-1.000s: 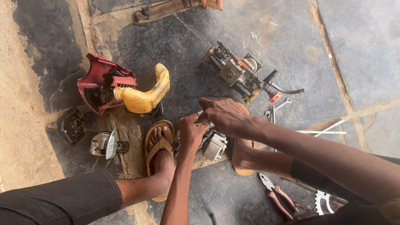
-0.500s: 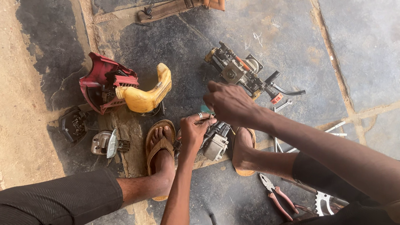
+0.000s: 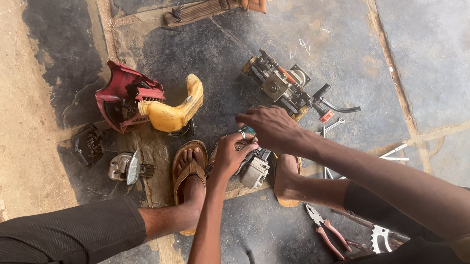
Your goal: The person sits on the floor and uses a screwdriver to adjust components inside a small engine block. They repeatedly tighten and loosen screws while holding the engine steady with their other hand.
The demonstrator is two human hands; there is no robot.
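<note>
Your left hand (image 3: 232, 155) is curled around the near side of a small grey engine part (image 3: 253, 170) that sits on the floor between your two feet, fingers closed on its upper edge. Your right hand (image 3: 269, 126) comes in from three o'clock and lies over the top of the same part, fingers bent downward; whether they pinch anything underneath, you cannot tell from here.

At nine o'clock of your left hand stands your left foot in a brown sandal (image 3: 189, 170). Farther out at nine o'clock lies a small metal casing (image 3: 125, 168), and at ten o'clock the red cover (image 3: 122, 96) with the yellow handle (image 3: 177, 113) resting against it. At twelve to one o'clock of your right hand sits a larger engine block (image 3: 281, 85). Down at five o'clock, red-handled pliers (image 3: 325, 230) lie on the stone floor (image 3: 450, 66), beside a toothed sprocket (image 3: 379, 240).
</note>
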